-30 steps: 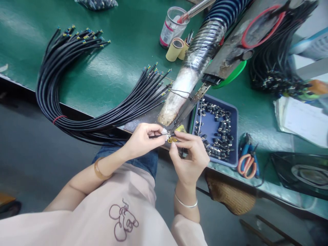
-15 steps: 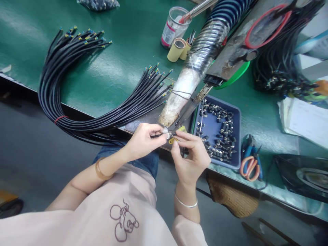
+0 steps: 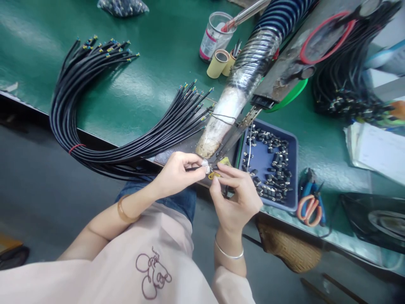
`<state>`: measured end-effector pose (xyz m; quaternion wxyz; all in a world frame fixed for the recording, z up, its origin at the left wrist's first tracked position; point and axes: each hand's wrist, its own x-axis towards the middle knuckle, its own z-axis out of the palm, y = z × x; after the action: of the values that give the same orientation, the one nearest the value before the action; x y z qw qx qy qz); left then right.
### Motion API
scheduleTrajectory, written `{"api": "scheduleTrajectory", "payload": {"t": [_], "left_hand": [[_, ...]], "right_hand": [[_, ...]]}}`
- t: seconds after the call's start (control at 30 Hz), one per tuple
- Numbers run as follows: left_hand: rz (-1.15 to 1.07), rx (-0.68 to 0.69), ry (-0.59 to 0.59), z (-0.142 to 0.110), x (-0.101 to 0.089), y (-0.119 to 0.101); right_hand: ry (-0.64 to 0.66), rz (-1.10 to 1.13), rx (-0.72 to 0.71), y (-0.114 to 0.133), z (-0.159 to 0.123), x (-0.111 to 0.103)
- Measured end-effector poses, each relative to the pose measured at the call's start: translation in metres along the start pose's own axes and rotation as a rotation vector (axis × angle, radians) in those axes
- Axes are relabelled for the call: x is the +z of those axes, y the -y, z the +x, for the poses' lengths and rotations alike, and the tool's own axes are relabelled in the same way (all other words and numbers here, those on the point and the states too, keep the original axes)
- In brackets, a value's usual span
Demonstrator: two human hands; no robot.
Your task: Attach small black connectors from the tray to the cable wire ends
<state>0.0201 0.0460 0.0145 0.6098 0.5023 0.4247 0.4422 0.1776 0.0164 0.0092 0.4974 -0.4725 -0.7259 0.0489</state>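
My left hand (image 3: 177, 173) pinches the end of a thin black cable (image 3: 194, 168) at the table's front edge. Facing it, my right hand (image 3: 236, 196) pinches a small yellowish part (image 3: 214, 175) against the cable's tip. Both meet just below the mouth of a foil-wrapped hose (image 3: 228, 114). The cable runs back into a large looped bundle of black cables (image 3: 104, 126) with coloured wire tips, tied with a red band.
A blue tray (image 3: 292, 169) of several small black parts sits right of my hands. Orange-handled scissors (image 3: 308, 207) lie beyond it. A clear jar (image 3: 215, 36), tape rolls (image 3: 218, 63) and another cable bundle (image 3: 344, 88) stand at the back on the green table (image 3: 142, 84).
Both hands stay pinched together at the same spot; only the view has shifted slightly.
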Motion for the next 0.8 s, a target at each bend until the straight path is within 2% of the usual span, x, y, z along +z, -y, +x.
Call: {"api": "scheduleTrajectory", "payload": {"t": [0.13, 0.3, 0.5, 0.8], "left_hand": [[-0.070, -0.037, 0.048, 0.0018, -0.0022, -0.0003], [-0.054, -0.093, 0.080, 0.0002, -0.0049, -0.0004], [-0.037, -0.059, 0.065, -0.0008, -0.0031, 0.0020], [-0.088, -0.067, 0.051, 0.0028, -0.0022, -0.0058]], "right_hand": [[0.010, 0.028, -0.001, 0.0009, -0.0009, -0.0017], [0.047, -0.005, -0.005, 0.0010, -0.0025, -0.0045], [0.021, -0.030, -0.007, -0.0019, -0.0024, -0.0017], [0.006, -0.048, -0.006, 0.0011, 0.0010, -0.0012]]}}
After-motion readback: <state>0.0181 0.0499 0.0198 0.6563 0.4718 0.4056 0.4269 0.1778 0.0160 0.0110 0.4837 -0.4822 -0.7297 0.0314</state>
